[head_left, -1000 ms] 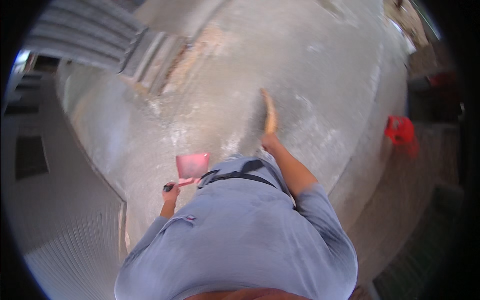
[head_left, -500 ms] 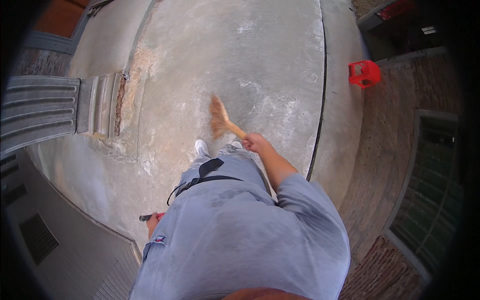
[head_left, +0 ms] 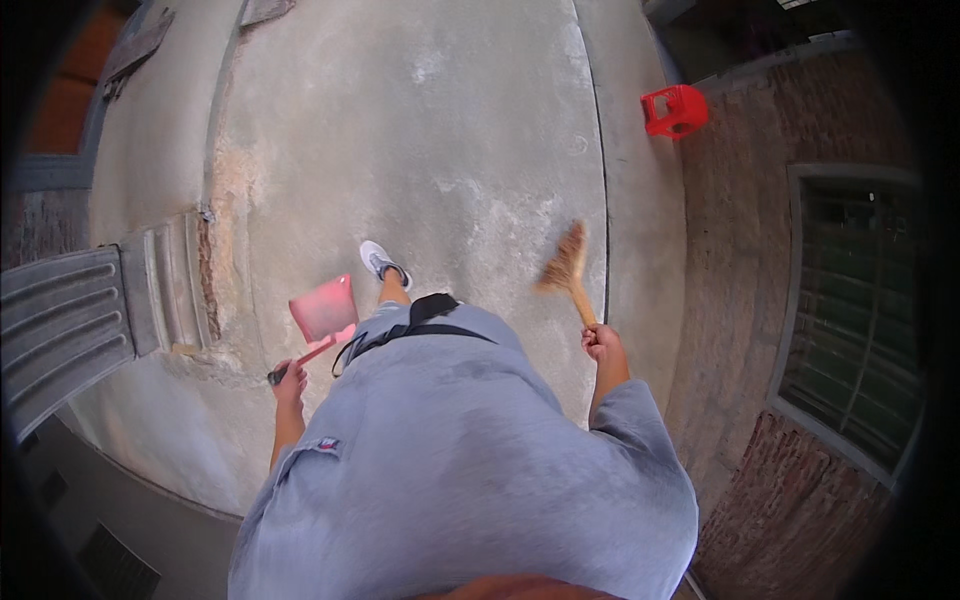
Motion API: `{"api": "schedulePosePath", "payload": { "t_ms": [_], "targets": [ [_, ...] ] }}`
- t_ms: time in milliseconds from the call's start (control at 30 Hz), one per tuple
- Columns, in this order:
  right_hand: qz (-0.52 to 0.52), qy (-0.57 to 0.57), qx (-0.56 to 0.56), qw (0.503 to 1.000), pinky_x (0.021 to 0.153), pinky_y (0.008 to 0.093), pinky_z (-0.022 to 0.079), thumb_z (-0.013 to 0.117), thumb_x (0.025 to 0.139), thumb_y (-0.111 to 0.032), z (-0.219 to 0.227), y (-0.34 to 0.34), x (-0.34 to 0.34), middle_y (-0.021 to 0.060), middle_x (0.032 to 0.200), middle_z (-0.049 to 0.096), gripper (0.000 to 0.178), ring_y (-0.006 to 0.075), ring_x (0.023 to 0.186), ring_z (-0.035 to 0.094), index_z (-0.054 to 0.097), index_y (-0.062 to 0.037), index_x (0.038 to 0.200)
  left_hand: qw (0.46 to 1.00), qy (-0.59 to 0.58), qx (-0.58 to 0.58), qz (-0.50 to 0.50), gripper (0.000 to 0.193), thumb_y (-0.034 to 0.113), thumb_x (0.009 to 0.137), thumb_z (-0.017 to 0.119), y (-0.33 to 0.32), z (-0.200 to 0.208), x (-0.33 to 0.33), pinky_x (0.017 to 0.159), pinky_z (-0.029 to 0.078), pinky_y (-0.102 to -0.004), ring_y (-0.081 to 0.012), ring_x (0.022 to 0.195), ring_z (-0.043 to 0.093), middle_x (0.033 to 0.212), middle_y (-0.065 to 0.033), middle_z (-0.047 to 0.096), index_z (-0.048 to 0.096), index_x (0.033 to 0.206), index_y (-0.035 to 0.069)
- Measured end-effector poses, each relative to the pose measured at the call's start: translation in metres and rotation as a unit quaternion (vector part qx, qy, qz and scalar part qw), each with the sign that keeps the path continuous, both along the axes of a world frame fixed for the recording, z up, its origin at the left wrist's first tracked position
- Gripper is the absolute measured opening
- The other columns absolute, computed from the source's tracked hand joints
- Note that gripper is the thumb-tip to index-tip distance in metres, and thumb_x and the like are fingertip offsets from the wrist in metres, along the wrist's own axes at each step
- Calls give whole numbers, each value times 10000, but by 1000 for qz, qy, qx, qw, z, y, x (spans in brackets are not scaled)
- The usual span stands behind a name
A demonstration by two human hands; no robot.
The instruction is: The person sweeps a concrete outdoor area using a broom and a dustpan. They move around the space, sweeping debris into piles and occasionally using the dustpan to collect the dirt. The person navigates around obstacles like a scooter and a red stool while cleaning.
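My right hand [head_left: 601, 342] is closed round the pale yellow handle of a broom [head_left: 570, 268]. Its brown bristles fan out over the concrete, a little left of a dark floor seam; whether they touch the ground I cannot tell. On the other side, my left hand [head_left: 290, 380] grips the dark end of a red-handled dustpan [head_left: 324, 310]. The dustpan's pink scoop hangs to the left of my white shoe [head_left: 384, 262]. Only one of my feet shows; my grey shirt hides the other.
A grey concrete floor [head_left: 400, 130] runs ahead between walls. On the right, a red plastic stool [head_left: 676, 111] stands by a brick wall [head_left: 735, 260] with a barred window [head_left: 850, 310]. To the left, a fluted grey column [head_left: 70, 315] juts in with its stepped base.
The broom has swung right, away from my feet, with my right hand. My left hand has come forward, bringing the dustpan's scoop into sight. The stool and column have shifted in view as I moved.
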State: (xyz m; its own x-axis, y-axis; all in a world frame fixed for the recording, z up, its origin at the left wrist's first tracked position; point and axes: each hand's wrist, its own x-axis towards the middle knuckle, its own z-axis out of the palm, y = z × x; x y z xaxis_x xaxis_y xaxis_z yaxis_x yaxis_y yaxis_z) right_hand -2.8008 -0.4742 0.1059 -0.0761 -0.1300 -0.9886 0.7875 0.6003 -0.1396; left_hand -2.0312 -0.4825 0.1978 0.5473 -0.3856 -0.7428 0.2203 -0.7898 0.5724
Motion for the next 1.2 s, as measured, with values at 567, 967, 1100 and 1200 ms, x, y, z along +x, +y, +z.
{"api": "schedulePosePath", "payload": {
  "t_ms": [567, 967, 1100, 1200],
  "targets": [
    [-111, 93, 20, 989, 380, 245, 294, 377, 796, -24, 16, -350, 231, 20, 540, 326, 191, 125, 425, 314, 330, -112, 634, 974, -57, -168, -138, 101, 152, 801, 627, -222, 15, 117, 510, 420, -215, -76, 613, 533, 703, 11, 553, 580, 880, 111],
    [371, 42, -140, 917, 360, 305, 313, 453, 777, -37, 3, -739, 447, 28, 541, 397, 132, 170, 424, 384, 407, -82, 661, 981, -91, -159, -58, 42, 82, 763, 610, -241, 18, 79, 459, 422, -248, -106, 503, 523, 583, -11, 545, 573, 748, 71],
    [658, 166, -240, 694, 350, 340, 332, 489, 765, -57, 26, -831, 497, 33, 532, 439, 114, 193, 421, 426, 449, -73, 660, 988, -15, -89, 122, 39, 57, 735, 576, -250, 37, 39, 449, 426, -278, -143, 487, 525, 595, -62, 563, 588, 772, 54],
    [823, 210, -313, 425, 342, 366, 345, 516, 757, -72, 33, -882, 504, 38, 525, 470, 104, 210, 419, 457, 480, -66, 659, 957, -239, 152, 62, 179, 203, 739, 558, -242, 20, 34, 525, 464, -349, -213, 576, 587, 656, -106, 609, 601, 740, 30]
  ]
}}
